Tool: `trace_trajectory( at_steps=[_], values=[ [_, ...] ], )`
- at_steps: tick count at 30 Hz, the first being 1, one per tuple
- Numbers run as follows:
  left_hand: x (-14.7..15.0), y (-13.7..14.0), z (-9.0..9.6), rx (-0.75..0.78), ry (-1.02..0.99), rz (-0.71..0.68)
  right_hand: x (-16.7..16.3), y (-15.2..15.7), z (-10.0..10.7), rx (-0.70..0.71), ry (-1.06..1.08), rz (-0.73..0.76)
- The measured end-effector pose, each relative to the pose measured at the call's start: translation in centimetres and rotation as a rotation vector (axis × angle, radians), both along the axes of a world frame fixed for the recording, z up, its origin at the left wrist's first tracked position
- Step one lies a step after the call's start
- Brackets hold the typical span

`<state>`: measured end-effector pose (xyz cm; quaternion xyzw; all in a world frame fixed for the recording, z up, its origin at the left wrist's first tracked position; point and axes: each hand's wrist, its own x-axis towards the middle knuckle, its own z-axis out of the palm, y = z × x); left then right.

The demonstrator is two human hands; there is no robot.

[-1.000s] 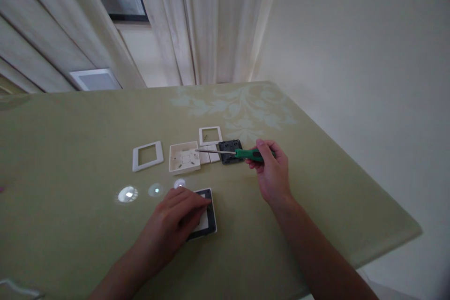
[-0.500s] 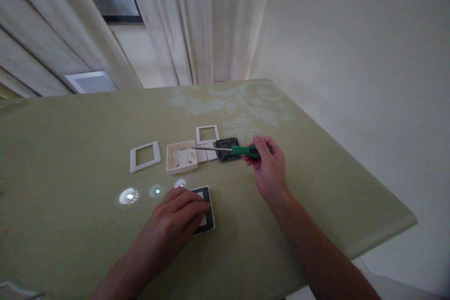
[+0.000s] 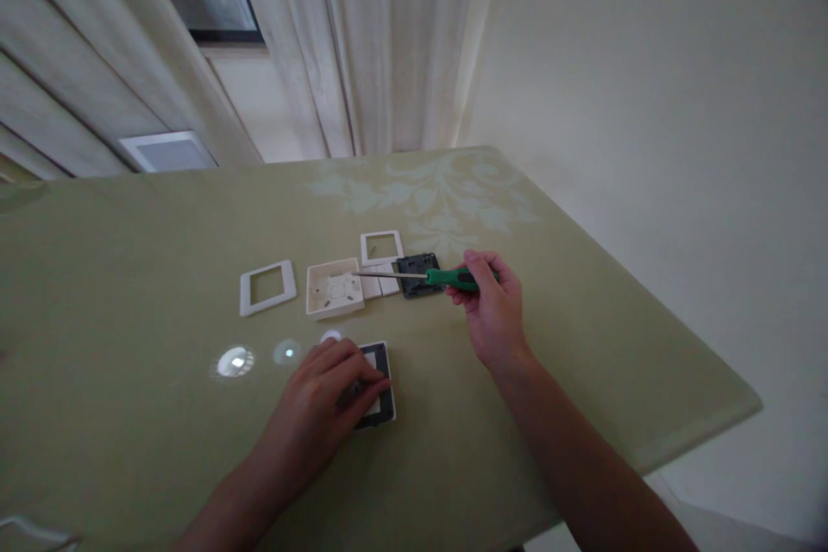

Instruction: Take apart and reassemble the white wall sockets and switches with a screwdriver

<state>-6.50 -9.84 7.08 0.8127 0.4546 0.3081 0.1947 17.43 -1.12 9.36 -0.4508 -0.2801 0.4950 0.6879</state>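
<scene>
My right hand [image 3: 492, 306] is wrapped round the green handle of a screwdriver [image 3: 453, 278], whose thin metal shaft points left. The shaft passes over a dark square switch back plate [image 3: 420, 286] and white rocker pieces [image 3: 380, 283], its tip near an open white wall box [image 3: 336, 304]. My left hand [image 3: 333, 388] is over a second wall box with a dark plate [image 3: 386, 404], hiding its left part. Its thumb and fingertips are pinched together just above that plate; what they hold, if anything, is too small to make out.
Left of the wall box lies a white frame [image 3: 244, 297], and behind the rocker pieces a smaller white frame [image 3: 399, 246] with a small screw inside its opening. Everything rests on a glossy green tablecloth [image 3: 161, 276]. A wall [image 3: 679, 147] rises at the right, curtains [image 3: 401, 43] behind.
My left hand's fingers have lifted and shifted slightly, opening a gap under the palm while the fingertips stay pinched. The screwdriver and my right hand are almost unmoved.
</scene>
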Motion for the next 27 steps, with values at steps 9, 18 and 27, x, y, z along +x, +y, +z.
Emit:
trace_trajectory(
  at_steps=[9,18,27],
  values=[
    [0.2,-0.3,-0.1,-0.089,0.041,0.001,0.0,0.0,-0.1,0.0,-0.017,0.002],
    [0.7,-0.2,-0.2,-0.045,0.006,0.033,0.1,-0.1,-0.1,0.004,-0.023,0.004],
    [-0.4,0.0,-0.2,-0.001,0.023,-0.03,0.2,-0.1,0.1,0.015,-0.021,0.011]
  ],
)
